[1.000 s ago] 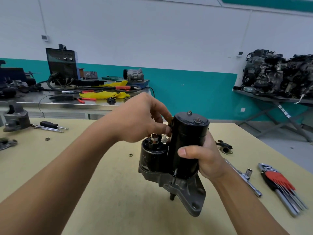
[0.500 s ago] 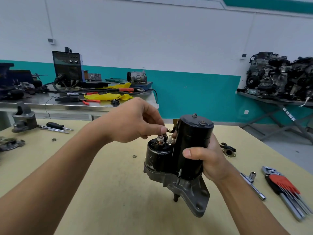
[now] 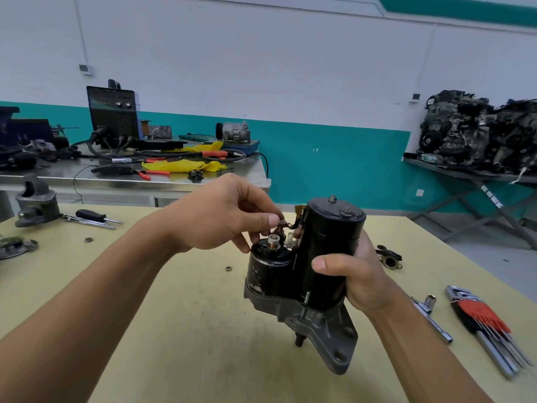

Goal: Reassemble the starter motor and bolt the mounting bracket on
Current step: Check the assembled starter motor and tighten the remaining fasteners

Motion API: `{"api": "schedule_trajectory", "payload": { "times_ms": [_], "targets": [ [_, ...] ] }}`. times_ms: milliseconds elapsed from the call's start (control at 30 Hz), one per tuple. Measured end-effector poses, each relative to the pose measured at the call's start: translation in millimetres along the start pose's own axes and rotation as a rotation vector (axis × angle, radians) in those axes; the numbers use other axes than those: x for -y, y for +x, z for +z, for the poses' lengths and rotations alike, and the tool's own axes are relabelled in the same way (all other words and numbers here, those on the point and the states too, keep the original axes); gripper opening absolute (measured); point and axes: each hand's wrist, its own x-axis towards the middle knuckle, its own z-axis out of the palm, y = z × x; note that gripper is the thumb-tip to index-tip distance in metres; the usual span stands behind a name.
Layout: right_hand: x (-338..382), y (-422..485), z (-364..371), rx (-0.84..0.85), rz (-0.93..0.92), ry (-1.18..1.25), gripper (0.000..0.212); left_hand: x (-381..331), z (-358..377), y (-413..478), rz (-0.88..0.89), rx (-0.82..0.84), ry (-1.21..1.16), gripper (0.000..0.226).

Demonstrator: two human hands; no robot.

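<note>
I hold a black starter motor (image 3: 325,248) upright above the yellow table (image 3: 174,330); its grey nose housing with mounting ears (image 3: 328,338) points down. My right hand (image 3: 354,271) grips the large black cylinder from the right. On top of the smaller black solenoid (image 3: 268,266), my left hand (image 3: 226,213) pinches the copper terminal lead (image 3: 283,223) between thumb and fingers, beside a threaded stud (image 3: 273,239).
Loose nuts (image 3: 228,268) (image 3: 88,239) lie on the table. A T-handle socket wrench (image 3: 430,315) and a red-holdered hex key set (image 3: 488,324) lie to the right, a small bracket part (image 3: 389,257) behind them. Screwdrivers (image 3: 93,218) and a grey casting (image 3: 36,202) sit far left.
My left hand's fingers lifted off the solenoid top and now pinch the copper lead, exposing the stud. The motor stays held in my right hand.
</note>
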Motion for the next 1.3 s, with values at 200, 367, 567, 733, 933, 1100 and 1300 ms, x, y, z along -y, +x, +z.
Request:
{"api": "schedule_trajectory", "payload": {
  "times_ms": [200,367,567,733,933,1100,1300],
  "targets": [
    [-0.9,0.6,0.7,0.002,0.002,-0.024,0.066,-4.3,6.4,3.4,-0.008,-0.024,0.088,0.015],
    [1.1,1.2,1.8,0.002,-0.001,-0.03,0.059,-10.8,14.0,6.5,0.012,-0.102,0.2,0.014],
    [2.1,0.8,1.7,-0.005,-0.01,-0.044,0.057,-14.5,11.4,4.4,0.027,-0.351,0.035,0.019],
    [1.9,-0.7,0.1,-0.017,-0.002,-0.033,0.065,57.0,2.7,-3.5,-0.224,-0.469,0.203,0.017],
    [0.3,0.0,0.1,-0.042,0.015,-0.047,0.073,156.4,32.1,-29.0,-0.495,-0.275,0.5,0.006],
    [-2.0,-0.6,-1.4,-0.053,0.006,-0.004,0.066,160.8,34.6,-19.4,-0.445,-0.278,0.479,0.011],
    [-0.7,0.3,-0.4,-0.045,0.0,-0.011,0.058,117.7,42.0,-26.8,-0.196,-0.596,0.319,0.022]
  ]
}}
